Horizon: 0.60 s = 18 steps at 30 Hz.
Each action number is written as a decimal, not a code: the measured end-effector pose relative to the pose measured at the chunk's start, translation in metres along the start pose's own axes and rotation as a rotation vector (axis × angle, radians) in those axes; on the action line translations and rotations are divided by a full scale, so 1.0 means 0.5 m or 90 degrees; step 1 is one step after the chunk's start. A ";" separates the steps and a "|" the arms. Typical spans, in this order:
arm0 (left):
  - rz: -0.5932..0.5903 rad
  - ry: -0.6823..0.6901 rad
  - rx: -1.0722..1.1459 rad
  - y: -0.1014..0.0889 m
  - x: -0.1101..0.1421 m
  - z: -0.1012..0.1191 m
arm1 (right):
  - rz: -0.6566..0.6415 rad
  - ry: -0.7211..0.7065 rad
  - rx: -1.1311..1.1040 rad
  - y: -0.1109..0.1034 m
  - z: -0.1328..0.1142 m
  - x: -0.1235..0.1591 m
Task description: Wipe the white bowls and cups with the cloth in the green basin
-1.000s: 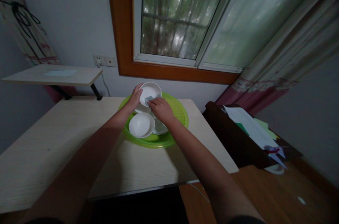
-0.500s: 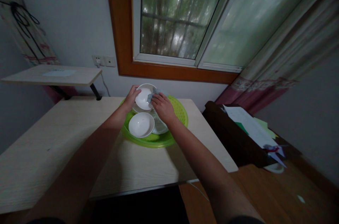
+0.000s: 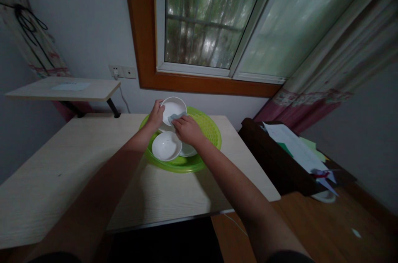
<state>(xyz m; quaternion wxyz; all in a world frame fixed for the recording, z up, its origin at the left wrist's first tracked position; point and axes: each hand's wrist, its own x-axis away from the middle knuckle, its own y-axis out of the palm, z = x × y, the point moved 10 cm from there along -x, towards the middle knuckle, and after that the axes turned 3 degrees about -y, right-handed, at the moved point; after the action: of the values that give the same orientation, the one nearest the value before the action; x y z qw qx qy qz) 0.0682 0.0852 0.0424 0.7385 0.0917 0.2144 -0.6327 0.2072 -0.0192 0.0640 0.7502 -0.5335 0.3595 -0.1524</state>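
My left hand (image 3: 156,114) grips the left rim of a white bowl (image 3: 173,107), which is tilted toward me above a green plastic basket (image 3: 212,132). In my right hand (image 3: 187,129) is a bunched grey-blue cloth (image 3: 174,118), pressed against the near inner side of that bowl. Another white bowl (image 3: 167,146) rests upright in the front left of the basket. Beside it a further white dish (image 3: 188,150) lies partly hidden under my right hand. Part of one more white dish shows beneath the held bowl.
The basket stands on a pale wooden table (image 3: 168,196) against the wall under a window (image 3: 205,18). A small raised shelf (image 3: 65,89) stands at the left. To the right, a dark brown piece of furniture (image 3: 264,155) carries papers (image 3: 289,143).
The cloth in my right hand has moved within the held bowl, toward its right side and then back to its near side. The bowl has shifted slightly left, then partly back.
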 end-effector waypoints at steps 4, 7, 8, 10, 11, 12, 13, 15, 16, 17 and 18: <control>-0.018 0.039 -0.008 0.006 0.006 0.017 | 0.016 -0.030 -0.085 0.017 -0.018 -0.006; -0.028 0.048 -0.008 0.008 0.009 0.023 | 0.051 -0.035 -0.155 0.019 -0.016 -0.007; -0.032 0.051 -0.009 0.009 0.010 0.024 | 0.059 -0.039 -0.173 0.018 -0.015 -0.006; -0.037 0.059 -0.015 0.009 0.012 0.028 | 0.064 -0.047 -0.189 0.018 -0.012 -0.005; -0.037 0.063 -0.019 0.008 0.013 0.030 | 0.058 -0.043 -0.184 0.018 -0.008 -0.004; -0.034 0.065 -0.023 0.007 0.013 0.030 | 0.047 -0.034 -0.173 0.020 -0.003 -0.004; -0.030 0.065 -0.025 0.005 0.013 0.030 | 0.033 -0.022 -0.155 0.022 0.002 -0.004; -0.022 0.061 -0.028 0.004 0.011 0.027 | 0.009 0.007 -0.104 0.023 0.016 -0.004; -0.022 0.058 -0.029 0.006 0.009 0.025 | 0.006 0.019 -0.076 0.021 0.022 -0.003; -0.023 0.055 -0.030 0.008 0.007 0.022 | 0.009 0.029 -0.049 0.017 0.027 -0.003; -0.025 0.054 -0.029 0.011 0.005 0.020 | 0.019 0.037 -0.025 0.012 0.032 -0.003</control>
<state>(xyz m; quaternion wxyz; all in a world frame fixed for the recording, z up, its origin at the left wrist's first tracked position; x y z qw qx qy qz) 0.0757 0.0797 0.0497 0.7183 0.0973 0.2618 -0.6372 0.2165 -0.0052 0.0619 0.7311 -0.5382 0.3918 -0.1496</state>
